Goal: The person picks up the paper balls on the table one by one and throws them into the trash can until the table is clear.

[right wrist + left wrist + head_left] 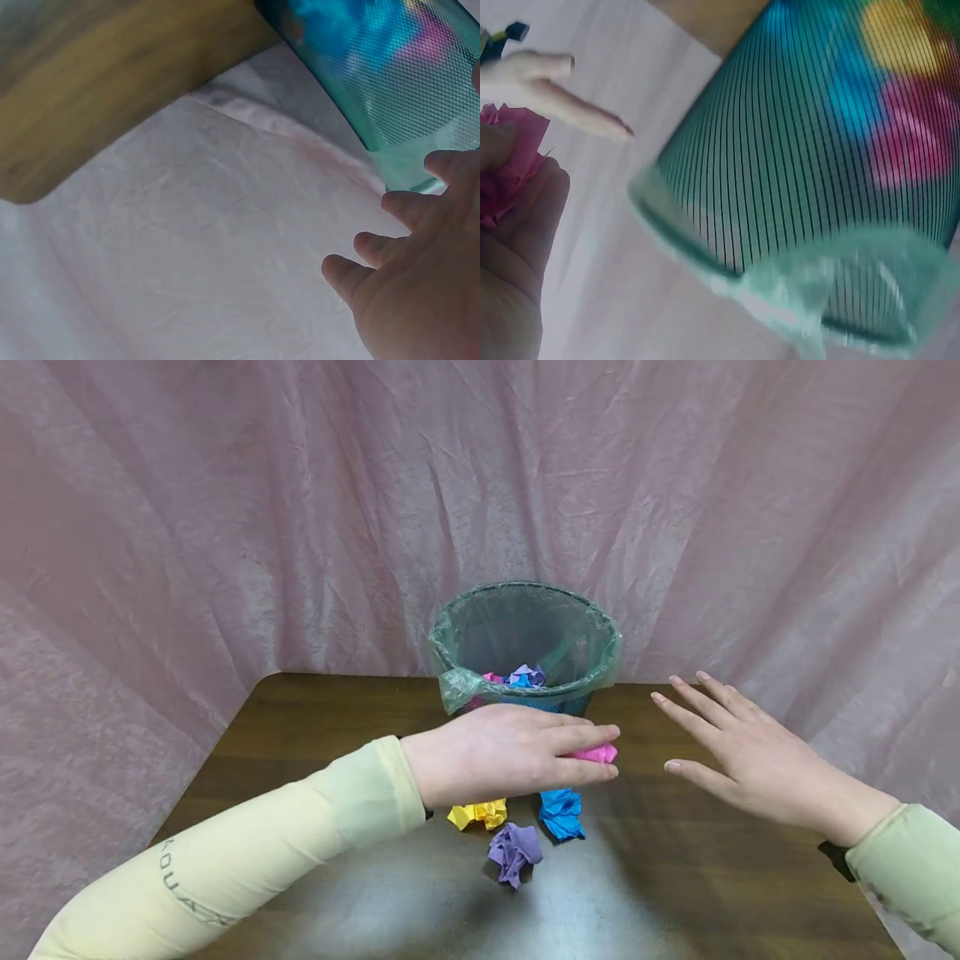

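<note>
My left hand (517, 752) grips a crumpled pink paper ball (596, 753), held above the table just in front of the mesh bin. In the left wrist view the pink paper (521, 150) sits between thumb and fingers. To the right, my right hand (750, 752) hovers with its fingers spread and nothing in it. The bin (525, 693) is lined with a green plastic bag and has pink, blue and purple paper inside. On the table below the left hand lie yellow paper (480, 814), a blue paper ball (561, 814) and a purple one (515, 853).
The bin stands at the back edge of the brown wooden table (300, 735). A pink curtain (360, 510) hangs behind and around the table. The bag's edge (459, 687) folds loosely over the bin's rim at the front left.
</note>
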Demonstrator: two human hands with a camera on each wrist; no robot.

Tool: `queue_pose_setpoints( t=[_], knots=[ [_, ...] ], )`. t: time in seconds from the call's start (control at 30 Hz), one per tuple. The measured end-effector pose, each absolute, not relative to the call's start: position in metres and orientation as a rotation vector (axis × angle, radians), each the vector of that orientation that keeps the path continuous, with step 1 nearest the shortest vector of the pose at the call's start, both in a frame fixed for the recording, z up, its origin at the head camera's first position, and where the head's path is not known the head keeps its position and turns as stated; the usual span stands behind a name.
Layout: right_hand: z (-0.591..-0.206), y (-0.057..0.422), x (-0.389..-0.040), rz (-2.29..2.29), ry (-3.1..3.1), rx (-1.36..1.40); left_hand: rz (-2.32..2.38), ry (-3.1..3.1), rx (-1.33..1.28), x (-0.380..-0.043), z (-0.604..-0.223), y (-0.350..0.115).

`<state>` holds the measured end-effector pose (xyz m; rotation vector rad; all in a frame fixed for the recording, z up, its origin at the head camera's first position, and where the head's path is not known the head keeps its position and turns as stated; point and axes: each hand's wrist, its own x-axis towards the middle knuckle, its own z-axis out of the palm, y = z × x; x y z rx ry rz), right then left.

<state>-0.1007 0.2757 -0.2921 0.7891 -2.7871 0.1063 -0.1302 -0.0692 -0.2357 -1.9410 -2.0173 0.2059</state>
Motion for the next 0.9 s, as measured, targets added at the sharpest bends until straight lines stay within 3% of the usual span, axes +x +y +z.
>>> queue_pose_setpoints(
  t=[0.4,0.9],
  knots=[
    [-0.276,0.269,-0.102,0.082,-2.757,0.842,-0.083,-2.131,-1.778,-0.162,-0.196,-0.082],
    [-0.272,0.255,-0.1,0.032,-2.666,0.931,-0.283,-2.465,-1.528,-0.21,-0.186,-0.103]
  ],
)
